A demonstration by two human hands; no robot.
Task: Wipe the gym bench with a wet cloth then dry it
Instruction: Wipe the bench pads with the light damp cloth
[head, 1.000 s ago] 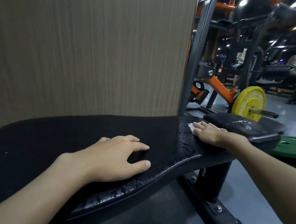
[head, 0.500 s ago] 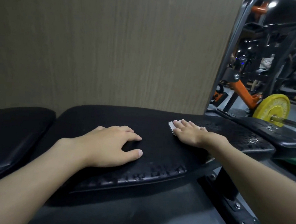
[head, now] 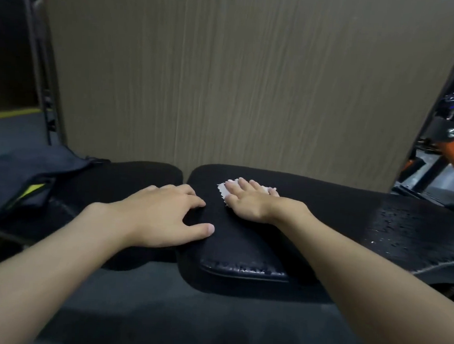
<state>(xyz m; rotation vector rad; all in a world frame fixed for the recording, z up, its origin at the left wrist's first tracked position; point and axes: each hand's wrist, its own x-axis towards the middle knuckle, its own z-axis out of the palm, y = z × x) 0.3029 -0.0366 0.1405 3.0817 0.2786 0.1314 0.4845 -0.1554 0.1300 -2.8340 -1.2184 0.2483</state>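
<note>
A black padded gym bench runs across the view, with a second black pad to its left across a narrow gap. Water droplets glisten on the bench's right end and along its near edge. My right hand lies flat on a small white cloth, pressing it onto the bench near the gap; only the cloth's edges show around my fingers. My left hand rests spread over the gap between the two pads, fingers lightly bent, holding nothing.
A tall wood-grain panel stands right behind the bench. A dark bag with a yellow stripe lies on the left pad. An orange machine frame stands at the far right. Grey floor lies below the bench.
My right hand has slid the cloth leftward along the bench, from the wet right part toward the gap. The view has swung left with it. My left hand stays planted.
</note>
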